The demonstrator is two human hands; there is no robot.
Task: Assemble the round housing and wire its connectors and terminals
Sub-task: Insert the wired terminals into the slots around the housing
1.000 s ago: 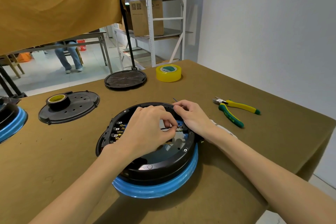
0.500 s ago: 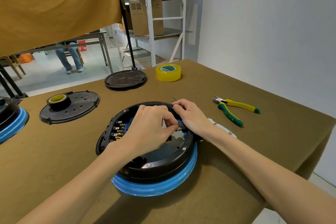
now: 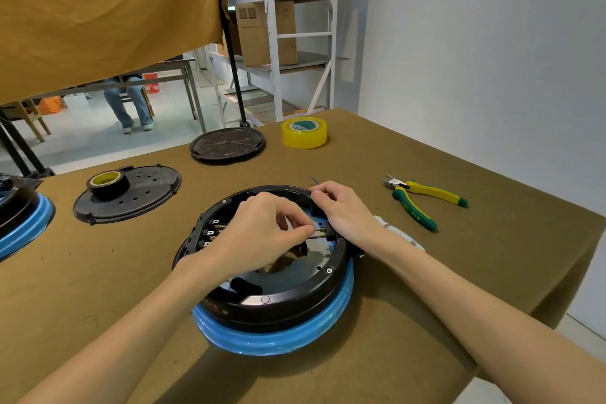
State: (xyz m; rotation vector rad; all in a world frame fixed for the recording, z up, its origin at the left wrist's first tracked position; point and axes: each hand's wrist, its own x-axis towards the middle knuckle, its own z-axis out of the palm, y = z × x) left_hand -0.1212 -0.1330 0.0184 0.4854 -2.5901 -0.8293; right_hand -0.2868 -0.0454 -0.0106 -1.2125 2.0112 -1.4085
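The round black housing with a blue lower ring sits open-side up at the table's middle. My left hand reaches over its inside and pinches a small brass connector at the right inner wall. My right hand rests on the housing's far-right rim, fingers curled round a thin blue wire whose tip sticks up behind them. A row of brass terminals shows on the left inner wall.
Green-and-yellow cutters lie to the right. A yellow tape roll and a black round cover stand at the back. Left are a black plate carrying a dark tape roll and a second housing. A white object lies under my right forearm.
My left hand's pinch has shifted slightly right toward the inner wall, so the brass connector now shows at its fingertips. My right hand stays on the rim.
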